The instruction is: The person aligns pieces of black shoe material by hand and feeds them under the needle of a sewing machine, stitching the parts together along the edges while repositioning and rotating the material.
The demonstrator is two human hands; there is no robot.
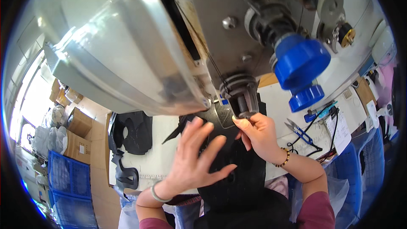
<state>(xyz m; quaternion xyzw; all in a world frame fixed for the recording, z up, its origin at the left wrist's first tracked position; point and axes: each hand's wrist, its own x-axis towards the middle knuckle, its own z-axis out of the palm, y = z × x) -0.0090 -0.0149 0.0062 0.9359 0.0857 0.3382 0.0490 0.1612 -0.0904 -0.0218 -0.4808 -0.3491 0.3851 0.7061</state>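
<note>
My left hand (193, 165) hangs over the worktable with its fingers spread and nothing in them. A pale bangle is on its wrist. My right hand (260, 135), with a beaded bracelet, is closed in a pinch just below the sewing machine's needle end (243, 97). What its fingertips hold, if anything, is too small to make out. Black material (243, 165) lies under and between both hands, reaching from the machine's metal plate (222, 114) toward my body. The sewing machine head (207, 21) fills the top, with blue knobs (301, 59) on its right.
Cut black pieces (137, 138) lie on the white table at left. Blue-handled scissors (303, 133), a cable and a paper sheet (338, 131) are at right. Blue crates (70, 176) and cardboard boxes (78, 146) stand on the left; a blue bin (349, 169) is at lower right.
</note>
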